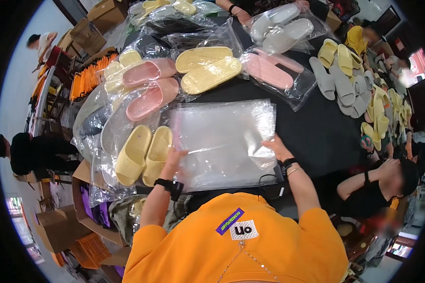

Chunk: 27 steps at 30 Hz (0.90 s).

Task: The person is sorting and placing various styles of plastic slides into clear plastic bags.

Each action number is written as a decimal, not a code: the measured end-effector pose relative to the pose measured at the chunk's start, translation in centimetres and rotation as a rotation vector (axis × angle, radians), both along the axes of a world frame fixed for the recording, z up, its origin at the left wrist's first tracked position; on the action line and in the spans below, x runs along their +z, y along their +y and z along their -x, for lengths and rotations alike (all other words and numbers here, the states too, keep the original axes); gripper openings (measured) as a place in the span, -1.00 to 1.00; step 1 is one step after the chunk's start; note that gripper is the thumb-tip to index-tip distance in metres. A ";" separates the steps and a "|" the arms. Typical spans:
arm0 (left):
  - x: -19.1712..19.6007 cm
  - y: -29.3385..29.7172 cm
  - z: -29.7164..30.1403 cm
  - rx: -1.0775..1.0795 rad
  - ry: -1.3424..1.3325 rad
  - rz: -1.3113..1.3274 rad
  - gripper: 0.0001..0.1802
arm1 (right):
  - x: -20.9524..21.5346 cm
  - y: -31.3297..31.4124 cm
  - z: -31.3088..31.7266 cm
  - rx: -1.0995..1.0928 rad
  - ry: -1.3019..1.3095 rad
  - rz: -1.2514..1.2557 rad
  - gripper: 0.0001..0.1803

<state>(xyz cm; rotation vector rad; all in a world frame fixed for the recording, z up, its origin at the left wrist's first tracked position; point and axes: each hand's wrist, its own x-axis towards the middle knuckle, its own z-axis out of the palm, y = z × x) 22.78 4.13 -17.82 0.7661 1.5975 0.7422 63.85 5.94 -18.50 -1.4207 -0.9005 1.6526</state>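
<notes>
A stack of clear plastic bags [224, 141] lies flat in front of me on the black table. My left hand [175, 157] is closed at its left edge, with some fingers hidden. The opposite edge is gripped by my right hand [279, 150], thumb on top. Close to my left hand, a pair of yellow slippers [136, 154] rests on clear wrapping. Beyond the stack are bagged yellow slippers [211, 75] and bagged pink slippers [269, 70]. Two pink slippers [152, 99] lie on plastic to the far left of it.
Loose grey slippers [342, 85] and yellow slippers [380, 111] crowd the table's right side. Another person's hand [243, 16] is at the far edge, near bagged grey slippers [288, 35]. At the right sits a person in black [378, 184]. An open cardboard box [92, 210] stands at lower left.
</notes>
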 end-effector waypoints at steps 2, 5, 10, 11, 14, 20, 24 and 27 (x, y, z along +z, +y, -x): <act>-1.1 0.0 -0.8 0.022 -0.097 -0.121 -0.70 | 0.2 0.2 -1.0 -0.038 0.008 -0.017 -0.26; -1.2 0.7 -1.5 0.023 0.053 -0.092 -0.57 | 2.1 0.1 -1.2 -0.050 -0.665 -0.153 -0.24; -3.1 0.6 -1.9 0.051 0.339 -0.132 -0.48 | 3.1 -1.5 2.4 0.537 -1.350 -0.794 -0.21; -3.4 0.6 -1.7 0.032 0.360 -0.101 -0.45 | 3.2 -2.6 3.4 0.667 -1.340 -0.887 -0.21; -1.3 0.2 -2.5 0.027 0.405 -0.084 -0.42 | 2.2 -3.5 4.2 0.761 -1.225 -0.817 -0.27; -1.1 -1.1 -2.5 0.082 0.503 -0.159 -0.13 | 3.6 12.0 4.9 0.313 -0.894 -0.831 -0.34; -1.1 -2.6 -2.2 0.083 0.554 -0.311 0.02 | 5.5 20.6 6.4 0.033 -0.616 -0.498 -0.30; 1.5 -3.3 -3.2 0.032 0.703 -0.298 -0.06 | 5.1 24.1 7.0 0.046 -0.506 -0.259 -0.50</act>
